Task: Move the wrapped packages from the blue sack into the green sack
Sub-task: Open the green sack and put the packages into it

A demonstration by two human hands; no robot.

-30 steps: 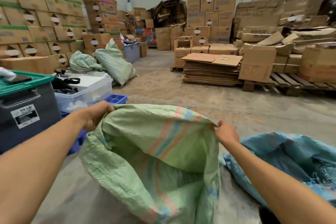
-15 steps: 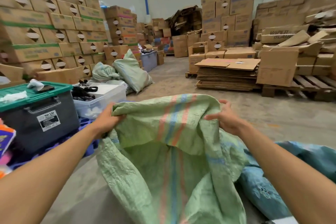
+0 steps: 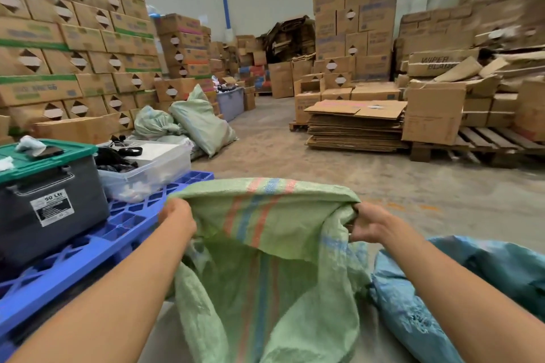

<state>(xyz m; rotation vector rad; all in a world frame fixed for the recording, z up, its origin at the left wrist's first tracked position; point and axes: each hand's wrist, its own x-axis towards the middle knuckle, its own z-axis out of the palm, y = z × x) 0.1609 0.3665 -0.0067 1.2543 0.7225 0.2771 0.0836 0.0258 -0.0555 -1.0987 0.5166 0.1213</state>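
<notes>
Left hand (image 3: 177, 216) gripped left edge of green sack (image 3: 267, 247) mouth, fingers curled round fabric. Right hand (image 3: 372, 224) clutched bunched right edge, so mouth was stretched wide between them. Blue sack (image 3: 413, 312) lay on floor just right of green one, touching it. Wrapped packages not visible. Blue pallet (image 3: 88, 253) sat left.
</notes>
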